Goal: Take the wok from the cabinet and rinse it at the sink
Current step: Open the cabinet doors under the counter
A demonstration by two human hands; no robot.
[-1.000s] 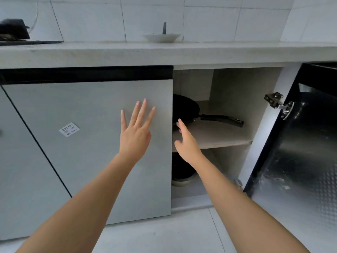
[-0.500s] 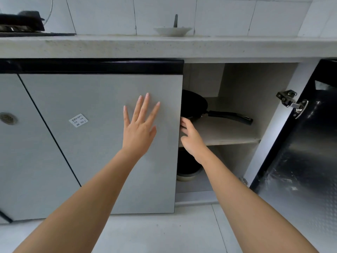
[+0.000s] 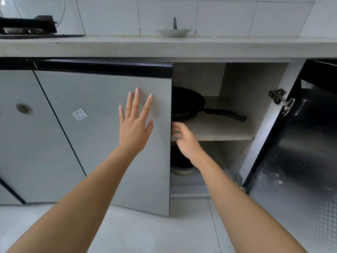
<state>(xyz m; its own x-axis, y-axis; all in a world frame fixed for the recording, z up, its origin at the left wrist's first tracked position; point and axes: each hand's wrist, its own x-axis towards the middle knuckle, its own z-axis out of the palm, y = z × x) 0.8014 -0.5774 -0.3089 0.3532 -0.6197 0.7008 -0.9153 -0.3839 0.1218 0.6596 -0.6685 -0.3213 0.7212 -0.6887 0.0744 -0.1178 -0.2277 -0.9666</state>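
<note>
Under the tabletop point(image 3: 164, 46), on the upper shelf point(image 3: 218, 130) of the open cabinet, sits the wok point(image 3: 186, 103), black, its left part hidden behind the closed door point(image 3: 102, 134). Its long handle point(image 3: 224, 114) points right, lying free above the shelf. My left hand point(image 3: 134, 125) lies flat on that door, fingers straight and spread, holding nothing. My right hand point(image 3: 184, 137) is at the door's right edge, just below the wok's rim, fingers loosely curled toward the edge; the grip there is empty as far as I can see (the fingertips are blurred, so whether they touch the door edge I cannot tell).

I judge the wok stiff and fairly heavy for one hand, its weight sitting well out from the handle, so it will want to tip forward once lifted. The handle looks like the place to take it, close to where it joins the bowl, with my other hand under the rim if it drags. The coating looks smooth, and it will be slicker once wet at the sink. The half-hidden bowl may catch on the door edge, so I would draw it rightward and out.

As for writing, a small white sticker point(image 3: 79, 114) on the door carries printed lines, too small to read. I see no brand on the wok.
</note>
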